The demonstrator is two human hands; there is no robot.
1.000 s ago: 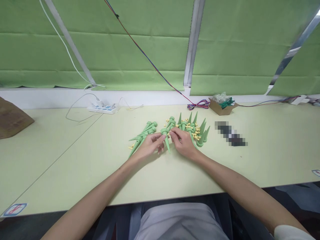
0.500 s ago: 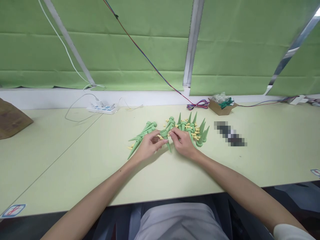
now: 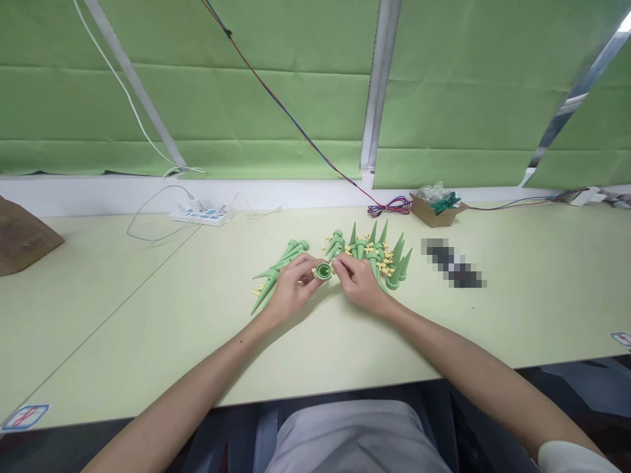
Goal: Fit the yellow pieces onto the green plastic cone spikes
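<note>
Looking down through the head camera, we see our two bare forearms reach out over a pale green tabletop (image 3: 148, 315) and meet near its middle. Our left hand (image 3: 290, 289) is curled, with thumb and fingers closed on a green cone spike (image 3: 323, 270) whose open round end faces up toward us, so that we look into its mouth. Our right hand (image 3: 359, 282) sits just beside it, fingertips pinched at the rim of the same spike; whether something small is pinched between them we cannot tell. The spike is lifted a little off the tabletop, between the two hands. Just left of our left hand lies a small bundle of green spikes (image 3: 279, 266) resting flat, points toward us and to the left. Behind and to the right of our right hand is a looser heap of green spikes (image 3: 382, 253), some standing point up, mixed with small yellow pieces (image 3: 387, 264). Farther back we see a white power strip (image 3: 202, 214) with its cable, a coil of red and blue wire (image 3: 389, 207), and a small cardboard box (image 3: 436, 211) holding plastic wrap. A brown bag (image 3: 22, 240) sits at the far left edge, and green blinds (image 3: 246, 98) fill the wall behind.
</note>
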